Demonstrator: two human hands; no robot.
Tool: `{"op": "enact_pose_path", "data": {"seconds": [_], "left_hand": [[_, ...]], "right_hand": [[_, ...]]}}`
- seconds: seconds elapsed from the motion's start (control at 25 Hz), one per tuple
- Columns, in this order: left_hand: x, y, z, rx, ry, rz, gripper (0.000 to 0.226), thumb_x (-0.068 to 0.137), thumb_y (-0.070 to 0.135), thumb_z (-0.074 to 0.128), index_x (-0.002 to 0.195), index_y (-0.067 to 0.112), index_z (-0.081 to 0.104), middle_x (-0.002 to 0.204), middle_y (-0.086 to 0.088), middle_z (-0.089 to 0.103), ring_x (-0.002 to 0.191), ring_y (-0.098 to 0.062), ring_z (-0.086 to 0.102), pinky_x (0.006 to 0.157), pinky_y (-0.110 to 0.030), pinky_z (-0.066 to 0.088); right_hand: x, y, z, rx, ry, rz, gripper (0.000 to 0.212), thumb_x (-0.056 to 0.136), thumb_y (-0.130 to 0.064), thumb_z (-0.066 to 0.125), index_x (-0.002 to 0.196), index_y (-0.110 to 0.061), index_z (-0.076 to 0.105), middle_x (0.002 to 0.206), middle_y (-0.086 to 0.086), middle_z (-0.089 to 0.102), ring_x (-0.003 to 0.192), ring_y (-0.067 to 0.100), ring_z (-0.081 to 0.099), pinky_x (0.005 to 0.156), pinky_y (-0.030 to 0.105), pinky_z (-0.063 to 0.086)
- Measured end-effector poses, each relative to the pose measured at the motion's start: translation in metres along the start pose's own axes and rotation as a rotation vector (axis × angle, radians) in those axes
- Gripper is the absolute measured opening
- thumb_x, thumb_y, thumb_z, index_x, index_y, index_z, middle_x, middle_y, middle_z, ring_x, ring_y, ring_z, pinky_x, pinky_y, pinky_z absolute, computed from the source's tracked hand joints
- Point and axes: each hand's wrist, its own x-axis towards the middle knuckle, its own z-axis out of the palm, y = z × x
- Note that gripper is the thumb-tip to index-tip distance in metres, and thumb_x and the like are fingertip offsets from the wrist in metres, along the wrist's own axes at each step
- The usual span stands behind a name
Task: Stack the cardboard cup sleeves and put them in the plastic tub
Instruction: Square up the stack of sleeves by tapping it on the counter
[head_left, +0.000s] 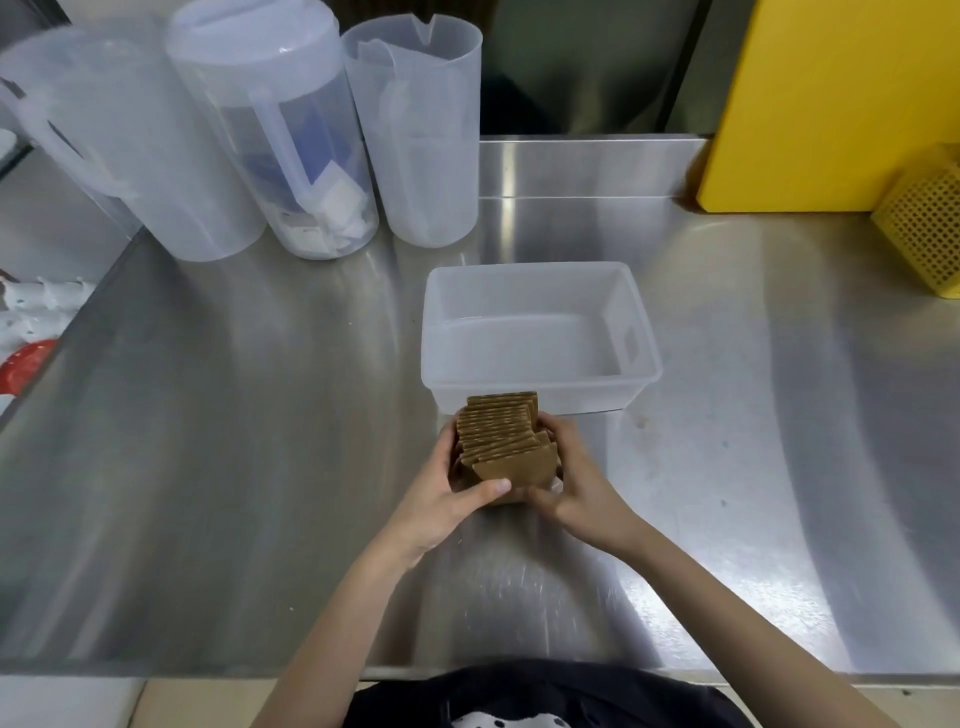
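Observation:
A stack of brown cardboard cup sleeves stands on edge on the steel counter, just in front of the plastic tub. My left hand grips its left side with the thumb across the front sleeve. My right hand presses the right side. The sleeves sit a little fanned, the front one slightly skewed. The translucent white plastic tub lies right behind the stack, with nothing inside it.
Three translucent plastic pitchers stand at the back left, the middle one holding small packets. A yellow board and a yellow perforated basket are at the back right. The steel counter drops off at the left edge.

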Motion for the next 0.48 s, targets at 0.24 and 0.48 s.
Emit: {"op": "enact_pose_path", "data": {"seconds": [0.24,0.48], "left_hand": [[0.001,-0.004,0.003,0.047,-0.021,-0.033,0.080,0.076,0.001,0.064,0.139,0.018,0.018,0.111,0.023,0.051,0.097,0.016,0.051,0.086,-0.002,0.042],[0.002,-0.005,0.010,0.075,-0.067,-0.062,0.092,0.078,0.001,0.062,0.142,0.018,-0.003,0.110,0.027,0.046,0.092,0.025,0.048,0.082,0.003,0.039]], "right_hand": [[0.001,0.005,0.012,-0.010,-0.047,-0.010,0.084,0.069,-0.030,0.061,0.134,-0.035,0.008,0.146,0.005,0.029,0.137,0.017,0.031,0.117,0.029,0.025],[0.001,0.005,0.016,-0.088,-0.060,0.009,0.101,0.069,-0.047,0.054,0.144,-0.018,-0.007,0.154,0.002,0.017,0.142,0.012,0.021,0.118,0.026,0.020]]}}
